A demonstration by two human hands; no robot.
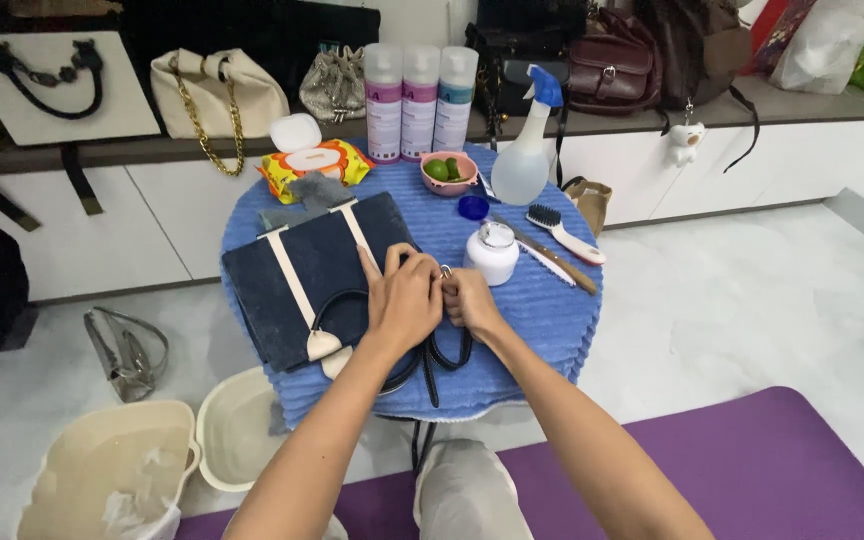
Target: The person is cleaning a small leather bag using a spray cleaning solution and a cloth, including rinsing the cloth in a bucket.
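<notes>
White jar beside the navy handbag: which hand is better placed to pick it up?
Probably the right hand. It sits just below the white jar, nearly touching it. The left hand lies farther over, fingers spread on the navy handbag, and would have to cross the right.

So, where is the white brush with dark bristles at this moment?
In the head view the brush lies on the right side of the blue mat, just below the spray bottle and right of the white jar.

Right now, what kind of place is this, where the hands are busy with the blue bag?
Probably a home bag-cleaning corner. Handbags line the shelf, three spray cans, a spray bottle and a brush stand ready, and both hands work at the navy bag.
</notes>
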